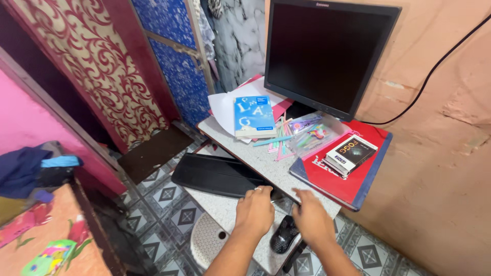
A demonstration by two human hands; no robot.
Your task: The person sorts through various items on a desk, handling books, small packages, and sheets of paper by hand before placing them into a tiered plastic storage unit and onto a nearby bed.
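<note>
Black keyboard (217, 175) lies on the counter's (266, 163) lower shelf; the left hand (255, 210) rests fingers bent on its edge at five o'clock. The right hand (313, 220), loosely spread and holding nothing, hovers beside a black mouse (284, 234).

The monitor (327, 53) stands at the back of the counter (266, 163), a dark, blank, nearly square screen in a black frame, tilted a little. Left of its foot and in front of it lies a blue book (254, 116) with a pale printed cover, flat on white paper. Below the monitor's right corner a small black box (352, 154) with white sides rests on a large red folder (348, 176). Between book and box sits a clear plastic case (313, 134) of coloured pens.
</note>
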